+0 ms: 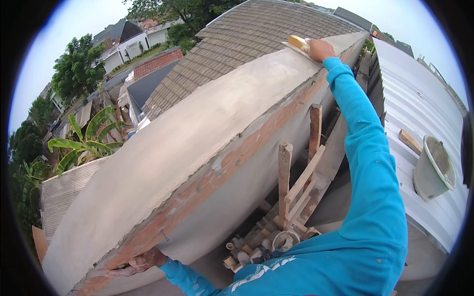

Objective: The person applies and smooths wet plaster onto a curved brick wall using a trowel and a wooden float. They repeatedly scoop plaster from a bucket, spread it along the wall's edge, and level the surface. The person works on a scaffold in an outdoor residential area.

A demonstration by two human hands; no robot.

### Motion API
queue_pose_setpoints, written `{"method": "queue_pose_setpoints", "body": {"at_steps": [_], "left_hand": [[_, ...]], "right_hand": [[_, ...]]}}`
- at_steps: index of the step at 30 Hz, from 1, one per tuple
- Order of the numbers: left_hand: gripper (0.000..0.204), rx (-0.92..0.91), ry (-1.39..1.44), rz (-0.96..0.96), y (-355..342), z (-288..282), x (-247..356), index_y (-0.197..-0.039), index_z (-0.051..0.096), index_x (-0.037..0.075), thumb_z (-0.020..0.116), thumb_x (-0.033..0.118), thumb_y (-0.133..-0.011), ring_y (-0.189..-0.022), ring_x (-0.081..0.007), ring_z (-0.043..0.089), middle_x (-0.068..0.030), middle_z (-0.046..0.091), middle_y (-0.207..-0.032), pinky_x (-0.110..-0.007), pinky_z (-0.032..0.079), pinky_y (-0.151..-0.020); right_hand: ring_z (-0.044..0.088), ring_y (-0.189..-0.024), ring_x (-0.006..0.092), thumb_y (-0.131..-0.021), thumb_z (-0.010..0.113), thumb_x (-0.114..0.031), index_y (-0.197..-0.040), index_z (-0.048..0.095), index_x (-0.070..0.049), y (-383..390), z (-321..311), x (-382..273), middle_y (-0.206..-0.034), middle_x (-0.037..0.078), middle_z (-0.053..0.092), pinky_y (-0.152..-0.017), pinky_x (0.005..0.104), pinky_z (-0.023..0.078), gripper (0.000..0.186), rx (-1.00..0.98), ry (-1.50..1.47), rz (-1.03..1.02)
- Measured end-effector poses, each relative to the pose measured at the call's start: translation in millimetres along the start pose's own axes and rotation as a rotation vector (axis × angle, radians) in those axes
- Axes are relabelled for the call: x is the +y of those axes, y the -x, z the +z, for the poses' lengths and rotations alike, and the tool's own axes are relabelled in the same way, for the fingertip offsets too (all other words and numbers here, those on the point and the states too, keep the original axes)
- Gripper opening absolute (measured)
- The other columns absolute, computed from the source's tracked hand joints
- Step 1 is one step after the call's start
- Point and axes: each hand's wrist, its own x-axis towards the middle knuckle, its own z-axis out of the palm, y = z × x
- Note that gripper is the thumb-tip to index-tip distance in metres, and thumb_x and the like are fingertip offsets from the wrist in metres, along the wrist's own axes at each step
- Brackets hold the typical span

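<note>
At the far end of a plastered wall top (212, 113), my right hand (322, 49) grips a plastering float with a yellowish handle (297, 41). The float's thin blade lies against the grey plaster, partly hidden by the hand. Down at the near left, my left hand (140, 262) rests on the exposed brick strip (197, 192) below the plaster's ragged edge. Its fingers stretch out along the bricks and hold nothing. A nail (164, 236) sticks out of the wall just above that hand.
Wooden scaffold posts (285, 182) and planks stand right of the wall, above a deep drop with a bucket (285, 240) and clutter. A grey bucket (434, 170) and a wood piece (410, 142) sit on the white metal roof (419, 89). A tiled roof (256, 39) rises beyond.
</note>
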Motion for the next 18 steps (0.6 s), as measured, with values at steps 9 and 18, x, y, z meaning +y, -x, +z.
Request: {"method": "queue_pose_setpoints", "body": {"at_steps": [9,18], "left_hand": [[0.079,0.027,-0.334,0.563,-9.8,-7.1,-20.8,-0.151,0.012,0.011,0.052,0.05,-0.095,-0.134,-0.0507,0.035,-0.032,0.028,-0.15,-0.062,0.035,-0.103],[0.079,0.073,-0.261,0.374,-2.8,11.0,-14.8,-0.149,0.016,0.007,0.052,0.05,-0.093,-0.135,-0.0489,0.033,-0.031,0.027,-0.151,-0.06,0.03,-0.106]], "right_hand": [[0.065,-0.097,0.0363,-0.095,0.054,-0.045,-0.13,0.061,-0.015,86.9,-39.2,-30.7,-0.102,0.017,0.07,-0.084,0.0478,0.051,0.047,0.119,-0.103,-0.379],[0.066,-0.096,0.0353,-0.091,0.058,-0.048,-0.127,0.063,-0.013,-1.7,-1.2,-34.9,-0.1,0.019,0.07,-0.084,0.048,0.051,0.051,0.111,-0.033,-0.247]]}}
